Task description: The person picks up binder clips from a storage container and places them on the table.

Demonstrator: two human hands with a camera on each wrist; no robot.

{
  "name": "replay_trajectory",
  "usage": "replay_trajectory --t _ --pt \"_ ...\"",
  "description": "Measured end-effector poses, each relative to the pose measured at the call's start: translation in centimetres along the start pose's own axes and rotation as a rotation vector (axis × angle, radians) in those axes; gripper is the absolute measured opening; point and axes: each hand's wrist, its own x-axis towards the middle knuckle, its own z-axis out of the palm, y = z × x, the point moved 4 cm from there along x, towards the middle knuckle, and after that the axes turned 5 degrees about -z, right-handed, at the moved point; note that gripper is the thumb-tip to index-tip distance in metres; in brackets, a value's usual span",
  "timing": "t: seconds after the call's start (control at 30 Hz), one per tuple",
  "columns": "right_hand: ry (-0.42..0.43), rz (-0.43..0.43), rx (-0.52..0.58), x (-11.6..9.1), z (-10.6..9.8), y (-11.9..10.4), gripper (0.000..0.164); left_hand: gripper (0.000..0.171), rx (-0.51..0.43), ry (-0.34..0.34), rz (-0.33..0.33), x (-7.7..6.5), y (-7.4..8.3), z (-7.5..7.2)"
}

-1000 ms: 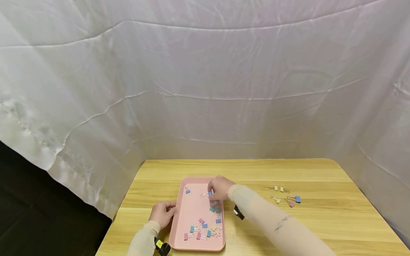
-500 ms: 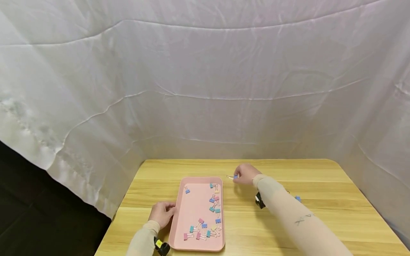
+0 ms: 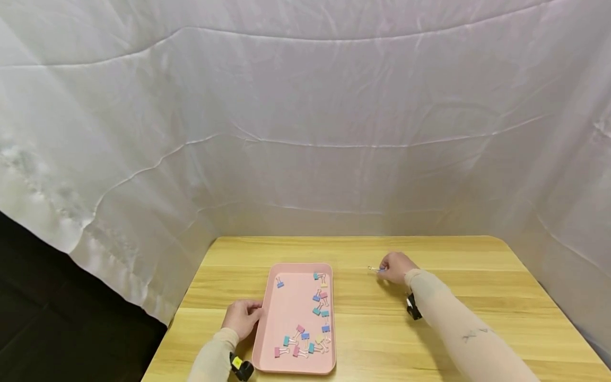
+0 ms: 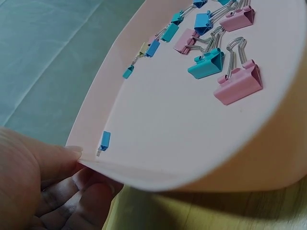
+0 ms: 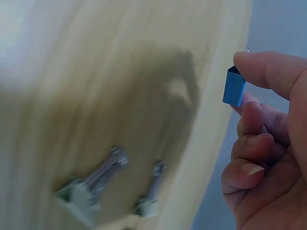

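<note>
My left hand [image 3: 242,319] pinches the left rim of a pink tray [image 3: 285,307], with the thumb on top of the wall in the left wrist view. Inside the tray lie several binder clips, including a lone blue binder clip [image 3: 280,285] at the back left, a pink binder clip [image 4: 240,82] and a teal binder clip [image 4: 207,64] at the front. Over the table, right of the tray, my right hand [image 3: 397,267] pinches another blue binder clip [image 5: 234,88] between thumb and fingers, its wire handles pointing left in the head view.
Two pale yellow binder clips, a larger-looking one [image 5: 79,201] and a smaller-looking one [image 5: 147,206], lie on the wooden table [image 3: 363,329] near my right hand. My right forearm hides that spot in the head view. A pale curtain [image 3: 305,175] hangs behind the table.
From above the tray's back right part, my right hand has moved out to the right over the table, carrying the blue binder clip. My left hand and the tray stay in place.
</note>
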Motion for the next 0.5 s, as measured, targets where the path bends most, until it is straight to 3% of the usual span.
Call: replay_trajectory --t 0.2,0.5 --pt "0.008 0.009 -0.026 -1.2 0.2 1.0 0.02 0.018 -0.01 -0.007 -0.013 0.0 -0.2 0.0" --pt "0.018 0.0 -0.055 -2.4 0.5 1.5 0.016 0.017 -0.011 -0.009 -0.009 -0.2 0.0 -0.2"
